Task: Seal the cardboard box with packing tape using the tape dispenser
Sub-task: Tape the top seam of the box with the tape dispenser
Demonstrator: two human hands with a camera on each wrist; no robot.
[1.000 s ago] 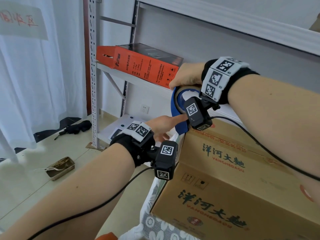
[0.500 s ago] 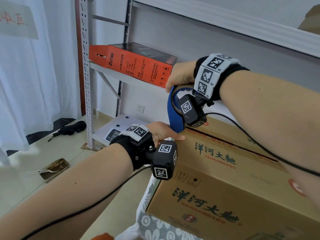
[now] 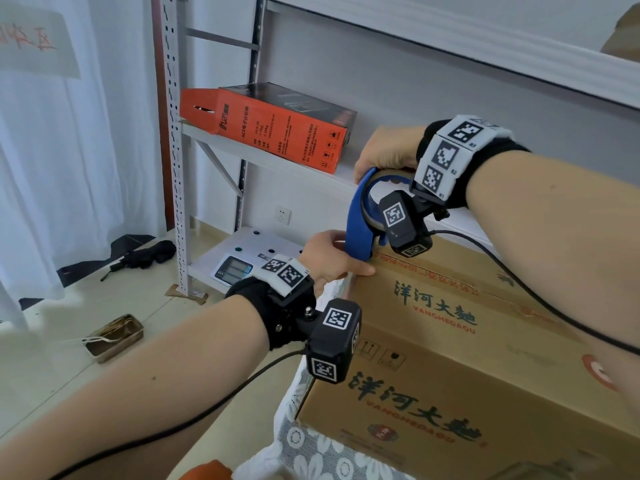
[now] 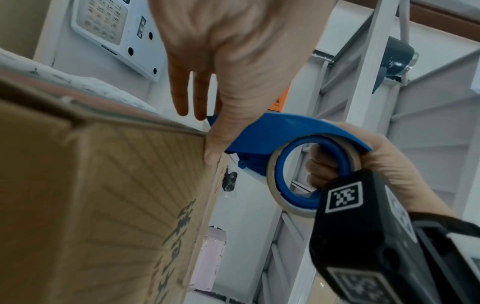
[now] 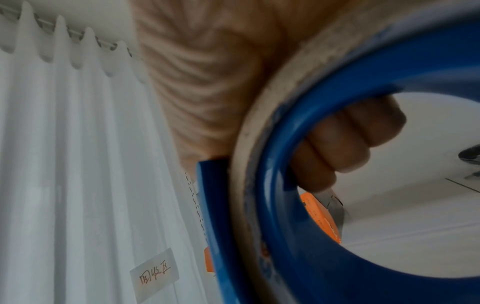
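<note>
A brown cardboard box [image 3: 450, 358] printed with green characters lies flaps shut at lower right. My right hand [image 3: 384, 150] grips the blue tape dispenser [image 3: 358, 223] from above, its fingers [image 5: 345, 144] curled through the roll's core. The dispenser's nose sits at the box's far left top edge. My left hand [image 3: 325, 258] rests on that same corner. In the left wrist view its thumb [image 4: 215, 148] presses the box [image 4: 103, 185] edge beside the dispenser [image 4: 280, 131], and its other fingers lie straight down the end face. The tape roll [image 4: 272, 181] is thin.
A metal shelf rack [image 3: 176, 168] stands behind the box, with an orange carton [image 3: 277, 133] on it and a scale [image 3: 232, 268] on the low shelf. White curtain [image 3: 69, 168] hangs at left. A tin tray [image 3: 114, 337] and an umbrella [image 3: 145, 254] lie on the floor. Lace cloth [image 3: 311, 455] lies under the box.
The dispenser has come down from above the box to its far top edge. My left hand left the dispenser's nose and settled on the box corner.
</note>
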